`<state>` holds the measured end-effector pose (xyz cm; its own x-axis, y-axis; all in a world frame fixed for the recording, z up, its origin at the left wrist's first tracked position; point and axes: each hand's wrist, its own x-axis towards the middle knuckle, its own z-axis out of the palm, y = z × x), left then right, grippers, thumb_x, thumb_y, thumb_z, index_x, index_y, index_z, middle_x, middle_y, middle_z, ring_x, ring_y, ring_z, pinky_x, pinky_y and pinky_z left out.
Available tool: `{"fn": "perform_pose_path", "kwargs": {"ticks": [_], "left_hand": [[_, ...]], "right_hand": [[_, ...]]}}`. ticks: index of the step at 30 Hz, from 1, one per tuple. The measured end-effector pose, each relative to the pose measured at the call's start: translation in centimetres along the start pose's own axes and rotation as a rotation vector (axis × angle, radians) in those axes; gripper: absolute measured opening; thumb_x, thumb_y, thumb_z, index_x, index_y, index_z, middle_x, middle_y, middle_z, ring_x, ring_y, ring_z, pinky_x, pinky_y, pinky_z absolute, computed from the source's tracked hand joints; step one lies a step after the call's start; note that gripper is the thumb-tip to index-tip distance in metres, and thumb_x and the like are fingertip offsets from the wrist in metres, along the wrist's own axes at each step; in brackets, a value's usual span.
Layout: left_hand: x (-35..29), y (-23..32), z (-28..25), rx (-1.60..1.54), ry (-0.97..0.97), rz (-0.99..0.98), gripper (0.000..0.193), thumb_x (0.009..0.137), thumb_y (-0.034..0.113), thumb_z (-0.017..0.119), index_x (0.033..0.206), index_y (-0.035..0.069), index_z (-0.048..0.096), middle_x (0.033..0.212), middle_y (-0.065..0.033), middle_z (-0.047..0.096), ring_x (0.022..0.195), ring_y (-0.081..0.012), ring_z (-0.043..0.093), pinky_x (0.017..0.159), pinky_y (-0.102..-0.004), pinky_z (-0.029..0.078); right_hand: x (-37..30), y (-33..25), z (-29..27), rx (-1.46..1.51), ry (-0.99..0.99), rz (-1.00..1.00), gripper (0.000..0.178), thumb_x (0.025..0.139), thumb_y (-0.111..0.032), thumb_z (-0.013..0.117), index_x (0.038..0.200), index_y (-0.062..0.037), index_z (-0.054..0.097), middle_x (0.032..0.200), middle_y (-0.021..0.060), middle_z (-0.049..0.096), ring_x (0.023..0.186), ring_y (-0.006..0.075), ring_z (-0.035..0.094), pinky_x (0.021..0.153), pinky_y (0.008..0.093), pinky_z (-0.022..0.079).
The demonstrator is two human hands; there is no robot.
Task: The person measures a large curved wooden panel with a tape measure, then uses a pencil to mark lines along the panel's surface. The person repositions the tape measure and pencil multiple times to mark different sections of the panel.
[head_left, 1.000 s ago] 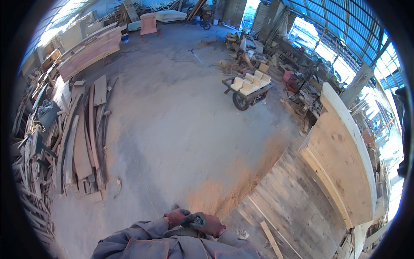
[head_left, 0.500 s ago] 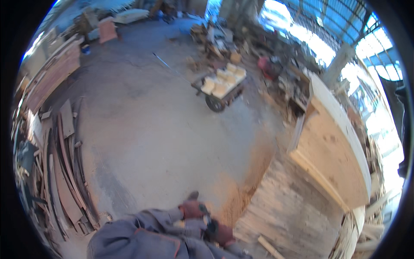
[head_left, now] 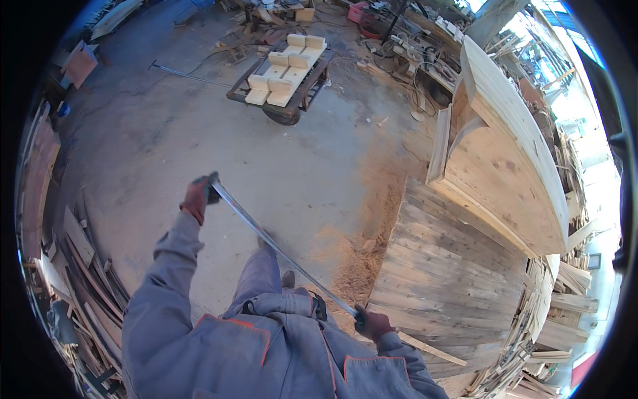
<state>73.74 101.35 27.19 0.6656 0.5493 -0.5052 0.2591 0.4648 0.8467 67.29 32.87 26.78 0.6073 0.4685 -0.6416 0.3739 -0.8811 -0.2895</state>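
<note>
A narrow silvery strip that looks like the drawn-out blade of a tape measure (head_left: 274,245) stretches slantwise in front of my body. My left hand (head_left: 198,196), in a dark red and black work glove, is closed round its upper left end. At the lower right end my right hand (head_left: 373,324), gloved the same way, grips it near my waist. Any case of the tape is hidden in the gloves. To the right of my right hand lies a platform of weathered planks (head_left: 445,286), with a thin wooden batten (head_left: 432,348) on it.
A large pale wooden piece with a curved side (head_left: 512,186) stands on the platform. Ahead, a low wheeled cart (head_left: 309,93) carries cream-coloured notched blocks (head_left: 286,73); its long metal handle (head_left: 189,76) reaches left. Long timber strips (head_left: 90,272) lie at left, sawdust (head_left: 365,259) beside the platform.
My hands were close together low down; now they are wide apart, the left raised forward and left, with the strip stretched between them. My view has tilted down and shifted.
</note>
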Motion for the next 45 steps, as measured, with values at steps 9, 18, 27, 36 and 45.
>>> {"fn": "perform_pose_path", "kwargs": {"ticks": [9, 18, 27, 36, 45], "left_hand": [[30.1, -1.4, 14.6, 0.250, 0.044, -0.178, 0.042, 0.095, 0.050, 0.071, 0.120, 0.017, 0.068, 0.094, -0.0044, 0.069, 0.073, -0.0172, 0.066, 0.064, -0.0357, 0.056], [26.3, -14.9, 25.0, 0.601, -0.319, -0.296, 0.043, 0.098, 0.038, 0.071, 0.122, 0.003, 0.070, 0.109, -0.0086, 0.073, 0.099, -0.0177, 0.064, 0.089, -0.0364, 0.050], [20.5, -23.0, 19.5, 0.435, 0.108, -0.760, 0.030, 0.100, 0.032, 0.068, 0.121, 0.010, 0.068, 0.089, -0.0014, 0.065, 0.070, -0.0121, 0.056, 0.061, -0.0288, 0.048], [15.4, -26.5, 20.5, 0.344, 0.281, -0.964, 0.036, 0.098, 0.038, 0.070, 0.121, 0.011, 0.066, 0.088, -0.0040, 0.066, 0.067, -0.0151, 0.059, 0.059, -0.0319, 0.049], [15.8, -27.9, 21.9, 0.299, 0.252, -0.967, 0.032, 0.101, 0.034, 0.067, 0.124, 0.012, 0.066, 0.090, -0.0045, 0.068, 0.069, -0.0165, 0.062, 0.060, -0.0333, 0.052]], "right_hand": [[3.3, 0.2, -4.7, 0.216, 0.003, 0.297, 0.054, 0.088, -0.042, 0.065, 0.140, -0.0292, 0.058, 0.091, 0.0124, 0.075, 0.079, 0.0371, 0.072, 0.070, 0.0504, 0.057], [19.3, 7.3, -18.4, 0.214, 0.110, 0.921, 0.047, 0.085, -0.044, 0.062, 0.124, -0.0172, 0.066, 0.099, 0.0192, 0.075, 0.095, 0.0428, 0.071, 0.086, 0.0541, 0.055], [43.5, 28.3, -32.4, 0.157, 0.188, 0.996, 0.042, 0.087, -0.038, 0.058, 0.117, -0.0111, 0.070, 0.109, 0.0226, 0.074, 0.105, 0.0430, 0.069, 0.092, 0.0529, 0.053], [53.3, 36.2, -35.5, 0.422, 0.284, 1.161, 0.040, 0.086, -0.034, 0.059, 0.110, -0.0049, 0.071, 0.100, 0.0209, 0.075, 0.096, 0.0397, 0.072, 0.088, 0.0487, 0.054], [55.1, 37.9, -33.7, 0.242, 0.317, 1.214, 0.041, 0.086, -0.034, 0.059, 0.113, -0.0058, 0.071, 0.110, 0.0216, 0.074, 0.103, 0.0408, 0.069, 0.092, 0.0492, 0.052]]}}
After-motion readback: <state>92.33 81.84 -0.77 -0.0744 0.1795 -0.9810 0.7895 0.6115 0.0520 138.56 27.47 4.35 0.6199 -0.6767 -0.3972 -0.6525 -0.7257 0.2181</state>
